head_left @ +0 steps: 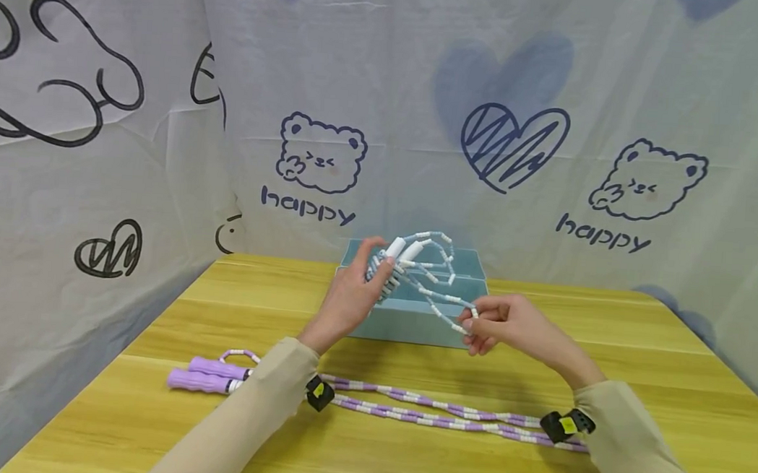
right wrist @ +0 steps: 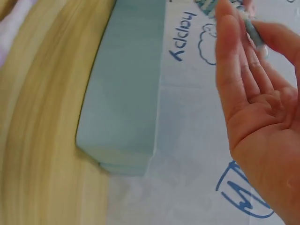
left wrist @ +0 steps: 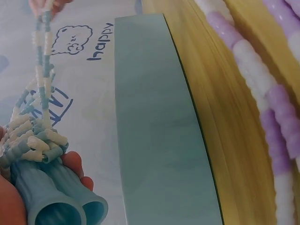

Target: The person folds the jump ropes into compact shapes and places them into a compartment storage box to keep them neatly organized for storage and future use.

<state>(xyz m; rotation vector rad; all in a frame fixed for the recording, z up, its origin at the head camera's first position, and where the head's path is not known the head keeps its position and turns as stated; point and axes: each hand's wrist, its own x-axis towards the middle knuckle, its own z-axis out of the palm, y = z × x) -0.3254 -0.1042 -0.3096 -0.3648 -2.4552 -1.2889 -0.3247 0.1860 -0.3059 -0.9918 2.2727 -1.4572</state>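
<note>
My left hand (head_left: 346, 297) grips a blue-and-white beaded jump rope (head_left: 439, 296), its fingers curled round the handles and a wound bundle of cord. In the left wrist view, the hollow ends of the two light blue handles (left wrist: 40, 190) point toward the camera. With thumb and fingers, my right hand (head_left: 510, 325) pinches the end of a loop pulled out to the right. Another loose loop stands up from the bundle. Both hands are above a light blue box (head_left: 412, 327), whose lid stands raised behind it; the box's inside is mostly hidden.
A second jump rope (head_left: 420, 417), purple and white, lies stretched across the wooden table (head_left: 404, 462) under my forearms. Its purple handles (head_left: 204, 380) rest at the left. A pale printed cloth (head_left: 410, 159) hangs behind the table.
</note>
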